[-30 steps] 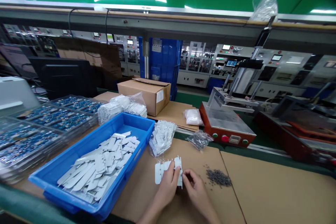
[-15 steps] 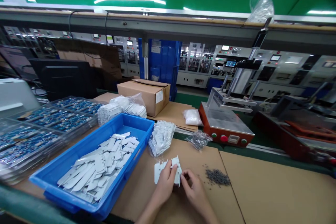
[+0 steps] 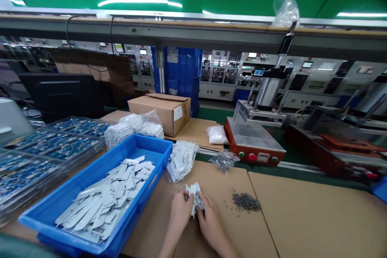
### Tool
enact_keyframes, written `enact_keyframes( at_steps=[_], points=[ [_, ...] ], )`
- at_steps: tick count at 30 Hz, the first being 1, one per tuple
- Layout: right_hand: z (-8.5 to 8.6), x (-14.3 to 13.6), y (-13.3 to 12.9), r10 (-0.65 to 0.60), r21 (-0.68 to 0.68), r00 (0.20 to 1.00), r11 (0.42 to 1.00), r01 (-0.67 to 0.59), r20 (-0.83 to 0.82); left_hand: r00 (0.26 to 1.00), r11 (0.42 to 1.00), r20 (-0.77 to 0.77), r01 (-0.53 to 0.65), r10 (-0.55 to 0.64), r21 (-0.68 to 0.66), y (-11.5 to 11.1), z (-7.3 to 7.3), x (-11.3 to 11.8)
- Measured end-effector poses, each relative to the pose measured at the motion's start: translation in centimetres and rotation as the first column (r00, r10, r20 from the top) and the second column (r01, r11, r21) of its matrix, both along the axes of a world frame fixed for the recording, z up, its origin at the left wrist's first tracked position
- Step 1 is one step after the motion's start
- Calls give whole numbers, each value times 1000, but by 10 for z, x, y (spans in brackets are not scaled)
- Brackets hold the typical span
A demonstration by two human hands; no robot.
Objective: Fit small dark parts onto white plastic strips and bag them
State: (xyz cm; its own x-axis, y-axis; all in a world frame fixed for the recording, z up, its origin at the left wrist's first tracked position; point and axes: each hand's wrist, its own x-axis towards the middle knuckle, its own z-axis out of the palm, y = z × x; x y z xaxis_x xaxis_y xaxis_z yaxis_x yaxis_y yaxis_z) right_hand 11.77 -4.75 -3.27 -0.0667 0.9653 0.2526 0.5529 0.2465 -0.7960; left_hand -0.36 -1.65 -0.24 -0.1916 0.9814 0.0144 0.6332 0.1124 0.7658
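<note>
Several thin white plastic parts (image 3: 195, 198), bunched side by side, stand between my two hands above the cardboard. My left hand (image 3: 180, 206) is closed on their left side, thumb and fingers pressed against them. On the right side, my right hand (image 3: 209, 213) grips the same bunch, with its thumb near the lower end. The far fingers of both hands are partly hidden. To the right of my right hand lies a loose pile of small dark grey pieces (image 3: 246, 201). A blue tray (image 3: 152, 145) of white plastic parts (image 3: 105, 201) stands to my left.
Beyond my hands lie a clear bag of white parts (image 3: 182, 160) and a bag of dark pieces (image 3: 224, 160). Red-based presses (image 3: 255, 141) stand at the back right. A cardboard box (image 3: 163, 113) sits behind. Clear trays of blue circuit boards (image 3: 57, 145) are at far left.
The white parts, spread flat before, are now gathered into a narrow bunch. My right hand has come in against their right side. The whole view has shifted slightly.
</note>
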Motion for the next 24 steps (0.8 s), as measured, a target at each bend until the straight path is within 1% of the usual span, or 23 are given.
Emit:
enact_keyframes(
  at_steps=[2,4,6,7,9,11,14,15,17,19,21,23,24],
  points=[
    [1,-1,0,-22,16,992,1000,24,-122,994,1000,110,-10,12,-20,3,-5,7],
    [-1,-1,2,-48,20,973,998,54,-226,972,999,233,-28,31,-18,5,-12,12],
    [-4,-2,3,-72,-2,950,997,75,-304,929,997,364,-70,69,-12,5,-20,15],
    [-5,-3,3,-77,-16,939,997,76,-334,891,995,445,-97,92,-11,6,-22,16],
    [-7,-5,2,-76,-26,921,997,71,-382,796,990,593,-142,123,-14,5,-26,20],
    [-5,-6,0,-60,-11,915,998,61,-399,683,987,718,-161,131,-26,2,-24,24],
    [5,-8,-5,-13,27,928,999,25,-372,498,992,861,-120,100,-46,-4,-16,28],
    [9,-9,-7,10,41,934,999,5,-356,446,992,890,-116,98,-51,-6,-13,29],
    [18,-10,-12,66,80,943,996,-42,-327,374,988,919,-134,123,-78,-9,-9,28],
    [24,-10,-16,133,124,939,987,-98,-316,305,982,940,-148,155,-114,-10,-9,27],
    [27,-9,-18,195,155,926,976,-152,-324,199,977,963,-143,182,-155,-11,-11,25],
    [26,-7,-19,203,176,919,973,-150,-338,85,966,967,-119,240,-229,-13,-12,23],
    [24,-5,-19,174,188,923,976,-113,-344,44,957,960,-103,277,-271,-13,-10,21]
  ],
)
